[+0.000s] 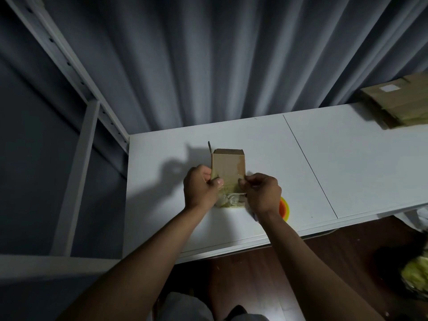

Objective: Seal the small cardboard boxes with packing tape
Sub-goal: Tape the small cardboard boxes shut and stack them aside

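Holding a small brown cardboard box (228, 166) w/ both hands, we keep it near the front edge of the white tabletop (347, 158). Our left hand (201, 188) grips the box's left side, thumb on top. Our right hand (261, 193) pinches a clear strip of packing tape (231, 193) at the box's near end. An orange and yellow round thing (284, 208) peeks out just beside our right wrist. More flat brown cardboard (400, 103) lies at the far right corner.
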